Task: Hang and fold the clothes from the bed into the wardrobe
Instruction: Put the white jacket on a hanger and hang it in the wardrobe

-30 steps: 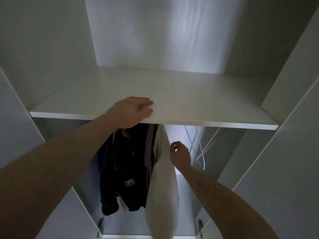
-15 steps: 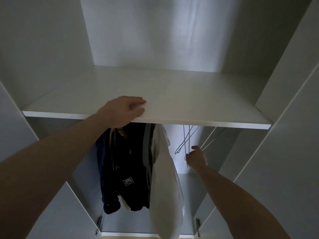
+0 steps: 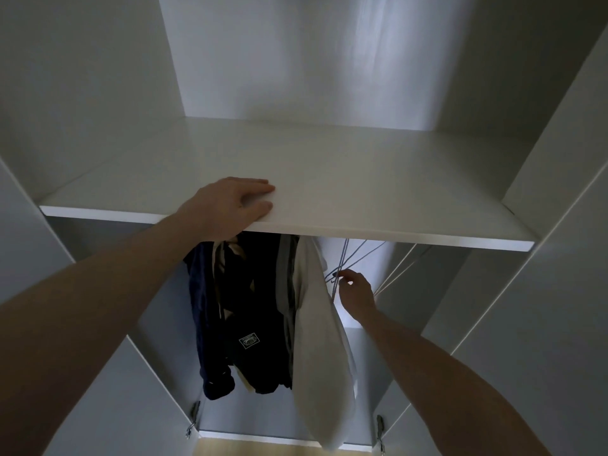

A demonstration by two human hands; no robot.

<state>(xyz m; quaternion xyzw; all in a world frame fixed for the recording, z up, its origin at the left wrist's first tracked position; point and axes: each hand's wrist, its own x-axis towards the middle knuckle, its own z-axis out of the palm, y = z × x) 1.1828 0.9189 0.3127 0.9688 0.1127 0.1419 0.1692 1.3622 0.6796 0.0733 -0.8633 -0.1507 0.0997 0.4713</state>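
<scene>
Just beside white garment (image 3: 320,353), wire hanger (image 3: 336,272) between right-hand fingers (image 3: 342,275).

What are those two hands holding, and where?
The right hand pinches a thin wire hanger at its lower end. The left hand holds nothing, resting flat on the shelf.

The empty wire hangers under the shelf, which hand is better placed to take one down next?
Right. The right hand is already at the wire hangers, fingertips pinching one beside the white garment. The left hand rests flat on the shelf edge, above the rail.
</scene>
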